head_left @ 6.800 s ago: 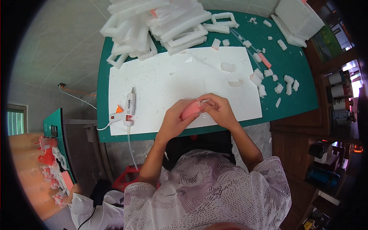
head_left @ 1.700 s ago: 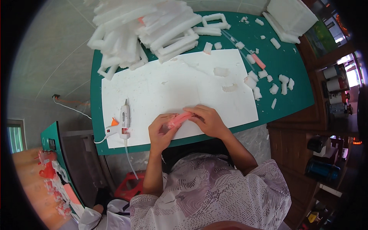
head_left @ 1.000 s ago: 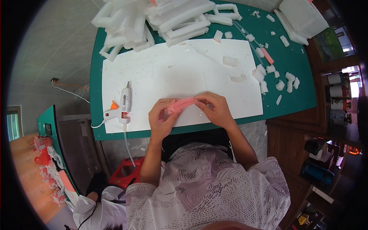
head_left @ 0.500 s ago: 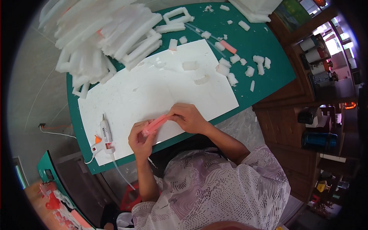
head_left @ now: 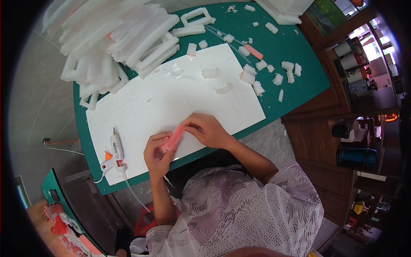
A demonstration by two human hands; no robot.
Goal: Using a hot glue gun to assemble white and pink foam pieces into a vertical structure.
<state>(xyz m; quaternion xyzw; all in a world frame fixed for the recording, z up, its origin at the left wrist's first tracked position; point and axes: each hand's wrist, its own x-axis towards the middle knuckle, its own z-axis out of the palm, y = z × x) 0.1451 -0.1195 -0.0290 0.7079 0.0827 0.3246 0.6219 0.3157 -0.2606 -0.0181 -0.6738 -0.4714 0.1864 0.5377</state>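
A slim pink foam piece (head_left: 173, 139) is held between both hands above the near edge of a white sheet (head_left: 141, 115). My left hand (head_left: 156, 150) grips its lower end, with thumb and fingers on opposite sides. At the upper end, the fingers of my right hand (head_left: 206, 129) are bent and pinch the tip; part of that grip is hidden. Left of my hands, a white glue gun (head_left: 116, 145) lies on the sheet, nozzle pointing away, with a clear glue stick (head_left: 136, 195) trailing out of its back.
White foam strips and frames (head_left: 115, 38) are heaped at the far left of the green table (head_left: 295, 96). Foam scraps (head_left: 247, 77) and a pink block (head_left: 254, 52) lie toward the far right, near thin clear glue sticks (head_left: 227, 40). Wooden cabinets (head_left: 317, 141) stand at the right.
The pink foam piece has turned to a steeper angle, its upper end moving away from me. My right hand has shifted slightly with it, and both hands keep hold.
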